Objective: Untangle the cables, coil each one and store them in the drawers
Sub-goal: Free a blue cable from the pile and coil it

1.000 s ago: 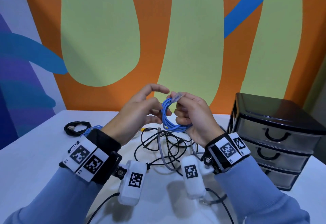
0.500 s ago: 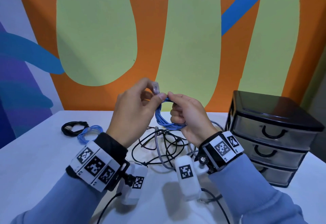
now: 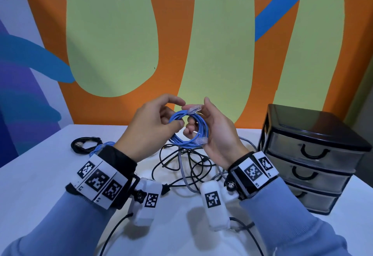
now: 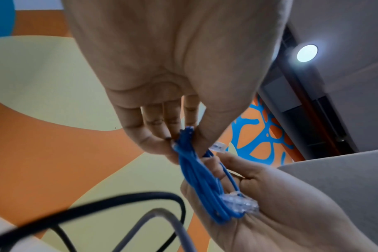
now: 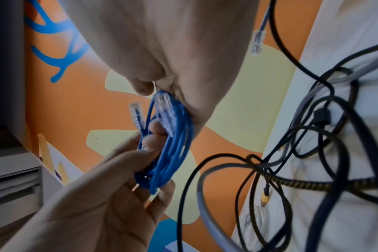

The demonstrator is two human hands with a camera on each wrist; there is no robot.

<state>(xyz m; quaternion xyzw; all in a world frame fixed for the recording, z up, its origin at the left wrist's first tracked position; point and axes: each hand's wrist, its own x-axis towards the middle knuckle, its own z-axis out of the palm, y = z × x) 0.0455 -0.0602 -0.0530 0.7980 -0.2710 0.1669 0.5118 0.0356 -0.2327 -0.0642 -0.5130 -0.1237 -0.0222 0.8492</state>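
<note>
Holding the blue coil (image 3: pixel 188 129) above the tangle (image 3: pixel 187 165) at table (image 3: pixel 40 175) centre, my left hand (image 3: pixel 149 132) pinched its left side; my right hand (image 3: pixel 218 134) cradled its right, drawers (image 3: pixel 314 154) far right.

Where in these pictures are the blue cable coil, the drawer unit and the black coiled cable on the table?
blue cable coil (image 3: pixel 198 127): head view, right side of the loop held between both hands.
drawer unit (image 3: pixel 314 150): head view, top drawer's handle.
black coiled cable (image 3: pixel 85 144): head view, middle of the bundle, far left on the table.
</note>
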